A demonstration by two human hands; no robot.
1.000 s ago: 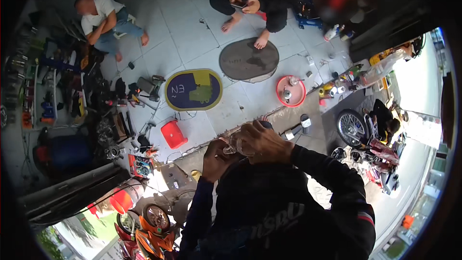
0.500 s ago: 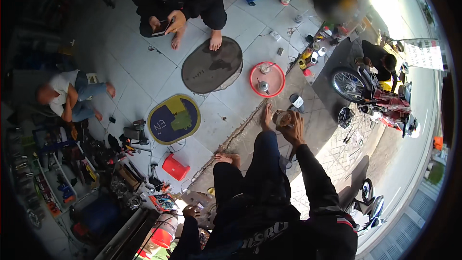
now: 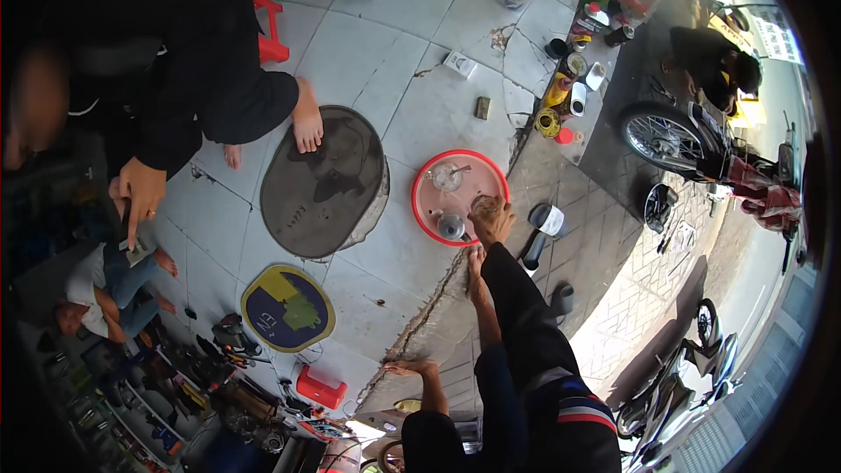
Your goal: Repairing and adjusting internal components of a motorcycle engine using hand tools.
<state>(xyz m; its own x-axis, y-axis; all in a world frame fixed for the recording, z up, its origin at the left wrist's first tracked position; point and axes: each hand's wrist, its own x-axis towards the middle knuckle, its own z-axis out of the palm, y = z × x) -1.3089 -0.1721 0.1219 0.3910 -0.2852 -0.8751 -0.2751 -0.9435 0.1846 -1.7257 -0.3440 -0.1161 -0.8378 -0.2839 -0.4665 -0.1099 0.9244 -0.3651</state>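
Note:
My right hand is at the near right side of a round pink tray with a red rim, its fingers closed on a glass of brownish contents. Also on the tray stand a small metal pot, just left of my hand, and a clear glass with a spoon-like stick in it. My bare foot rests by the cracked tile edge, and another shows just below the tray, partly behind my arm. My left hand is not in view.
A co-worker holds a phone beside a grey oval mat; another person sits lower left among tools. A colourful mat, red stool, bottles and a person at a motorbike surround me.
My right hand has gone from near my body forward to the tray with the glass. My left hand has dropped out of view. The view has shifted, bringing the co-worker's legs and tray closer.

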